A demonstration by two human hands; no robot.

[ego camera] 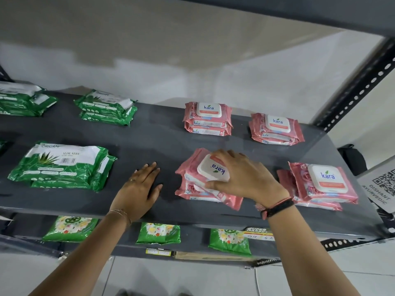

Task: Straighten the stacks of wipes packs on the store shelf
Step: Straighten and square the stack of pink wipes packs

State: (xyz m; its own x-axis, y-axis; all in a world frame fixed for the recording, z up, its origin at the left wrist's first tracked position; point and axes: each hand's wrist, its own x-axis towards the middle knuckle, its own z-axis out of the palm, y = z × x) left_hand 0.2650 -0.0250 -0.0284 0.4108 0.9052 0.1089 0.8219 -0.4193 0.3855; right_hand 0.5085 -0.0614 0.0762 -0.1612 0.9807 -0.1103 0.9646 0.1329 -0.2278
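On the dark grey shelf (166,142) lie stacks of wipes packs. My right hand (245,176) grips the top pink pack (213,169) of the front middle pink stack (205,193); that pack is turned askew, its white lid upside down. My left hand (141,186) rests flat on the bare shelf just left of that stack, fingers apart, holding nothing. Other pink stacks sit at front right (322,184), back middle (208,118) and back right (276,129). Green aloe packs sit at front left (62,165), back middle-left (106,107) and far left (23,99).
A perforated metal upright (354,86) stands at the right. A QR code sign (380,186) hangs beside the shelf's right end. Green packets (158,232) lie on the lower shelf, with a price tag (258,232) on the shelf's front edge.
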